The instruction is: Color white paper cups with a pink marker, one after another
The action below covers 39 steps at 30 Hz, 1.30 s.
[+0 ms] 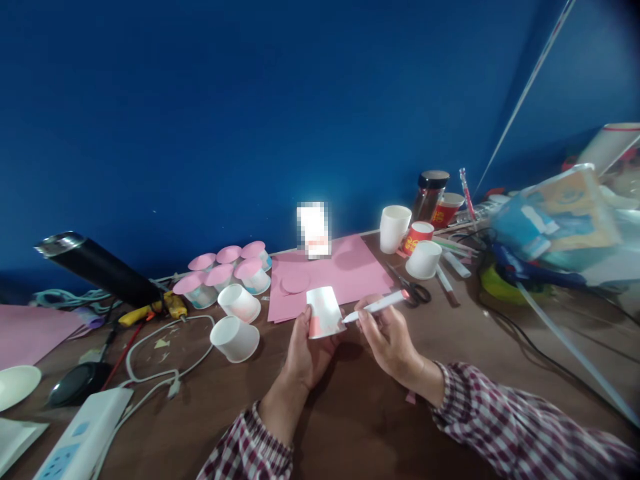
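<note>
My left hand [311, 353] is wrapped round a white paper cup [325, 310] with a pinkish patch on its lower left side. In my right hand [393, 343] is a white marker [377, 307] with a reddish end, its tip at the cup's lower right edge. Behind the cup lie pink paper sheets [345, 267] with a pink paper circle [295, 281] on them. Two white cups [235, 339] sit to the left of my hands, beside several cups topped with pink discs [219, 275].
Scissors [417, 293], markers [447, 283], white cups [423, 260] and a dark-lidded jar [431, 193] stand or lie at right, near a cluttered bag [560, 213]. At left are a black flask [100, 270], cables [150, 380] and a power strip [83, 433].
</note>
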Motion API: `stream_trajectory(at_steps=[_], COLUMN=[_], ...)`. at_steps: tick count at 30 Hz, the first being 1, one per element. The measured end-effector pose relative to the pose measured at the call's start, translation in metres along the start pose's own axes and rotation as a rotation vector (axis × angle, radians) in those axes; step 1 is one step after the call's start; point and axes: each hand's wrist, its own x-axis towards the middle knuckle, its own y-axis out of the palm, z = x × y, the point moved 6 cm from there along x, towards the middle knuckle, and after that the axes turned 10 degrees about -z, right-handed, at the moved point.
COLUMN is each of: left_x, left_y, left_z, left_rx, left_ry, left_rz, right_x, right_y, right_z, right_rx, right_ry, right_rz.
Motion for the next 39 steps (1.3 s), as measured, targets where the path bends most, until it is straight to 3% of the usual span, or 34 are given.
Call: stream_trajectory(at_steps=[24,39], left_x=[0.0002,0.0043], left_y=[-0.0038,-0.0004], left_z=[-0.0021,-0.0025], left_rx=[0.051,-0.010], left_ry=[0.018,-0.028], left_rz=[0.008,-0.009], right_x=[0.0001,-0.0012], right_y=[0.0038,-0.0050], right_z=[-0.0008,-0.0054], right_rx=[0.022,0.169], right_ry=[-0.006,-0.018], right_rz=[0.057,-0.075])
